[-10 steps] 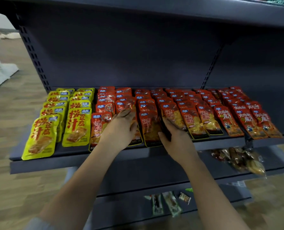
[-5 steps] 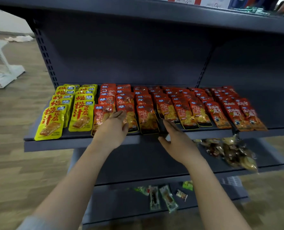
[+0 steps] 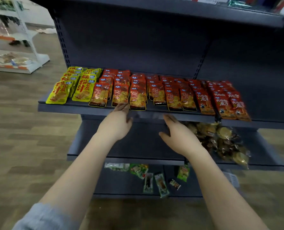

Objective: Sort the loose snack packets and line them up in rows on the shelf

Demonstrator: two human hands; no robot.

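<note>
Both hands hang slack-fingered with nothing in their grip, the left hand [image 3: 117, 124] just under the shelf [image 3: 94, 110] lip and the right hand [image 3: 177, 135] lower, so with the snack packets [image 3: 138, 97] apparently rowed, the next move is probably gathering the loose packets [image 3: 161, 184] below.

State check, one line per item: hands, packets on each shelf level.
left hand: open, empty, fingertips at the top shelf's front edge
right hand: open, empty, below that edge
yellow packets: flat, in rows
red packets: flat, in rows
bagged snacks: heaped on the middle shelf
green packets: scattered on the bottom shelf
</note>
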